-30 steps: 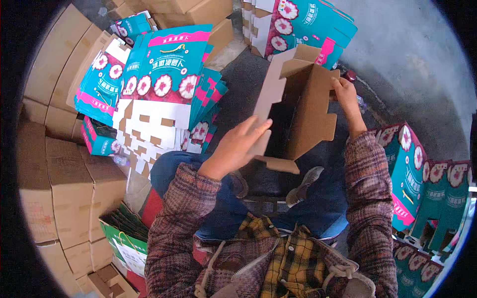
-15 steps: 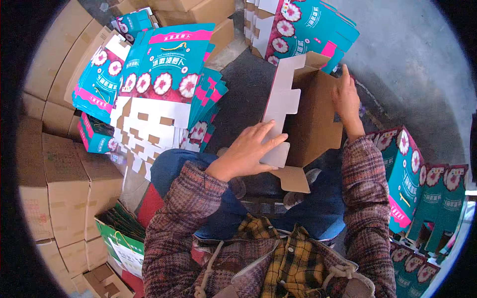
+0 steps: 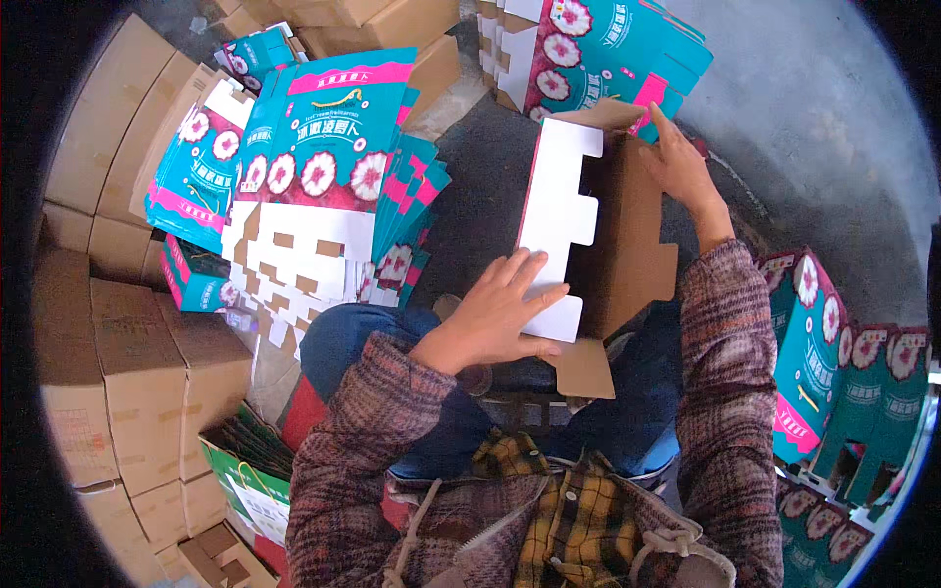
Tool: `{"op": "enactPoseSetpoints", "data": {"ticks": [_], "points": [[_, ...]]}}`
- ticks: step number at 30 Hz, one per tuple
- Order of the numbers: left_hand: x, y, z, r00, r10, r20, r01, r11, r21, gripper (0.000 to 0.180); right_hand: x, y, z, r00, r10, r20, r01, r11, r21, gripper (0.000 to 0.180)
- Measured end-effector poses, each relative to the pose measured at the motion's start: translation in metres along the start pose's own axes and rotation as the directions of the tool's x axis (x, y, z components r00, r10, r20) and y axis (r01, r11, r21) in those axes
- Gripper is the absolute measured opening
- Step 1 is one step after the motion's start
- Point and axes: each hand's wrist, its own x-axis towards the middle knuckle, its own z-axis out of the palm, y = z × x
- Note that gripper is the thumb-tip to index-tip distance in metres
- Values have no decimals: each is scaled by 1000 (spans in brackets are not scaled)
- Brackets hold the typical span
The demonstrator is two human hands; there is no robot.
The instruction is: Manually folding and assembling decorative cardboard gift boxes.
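An unfolded carton (image 3: 627,235) stands between my knees, its top open and plain brown inside. A white notched flap (image 3: 556,211) lies along its left edge, and brown flaps stick out at the near and far ends. My left hand (image 3: 495,318) rests on the near part of the white flap with fingers spread and thumb apart. At the far right corner, my right hand (image 3: 686,171) has its fingers at the far flap and its thumb at the inner wall, gripping the carton's edge. The carton's printed outside is mostly hidden.
Flat teal-and-pink printed cartons (image 3: 333,127) are piled at the left, with another stack (image 3: 613,59) at the far side. Assembled printed cartons (image 3: 809,353) stand at the right. Brown boxes (image 3: 137,353) line the left, beside a green-and-white box (image 3: 250,480) of dark sheets.
My right hand has moved from the carton's right side to its far corner and flap. The white flap has tilted to face up more. My left hand has shifted slightly left and nearer.
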Motion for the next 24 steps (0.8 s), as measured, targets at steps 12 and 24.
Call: {"op": "enactPoseSetpoints", "data": {"ticks": [12,24], "points": [[-16,36,33,942,-288,-173,262,952,-158,64,-10,21,-8,996,0,91,-5,998,58,34],[39,109,77,908,-288,-305,264,957,-117,56,-21,29,-16,995,53,83,-53,999,5,37]]}}
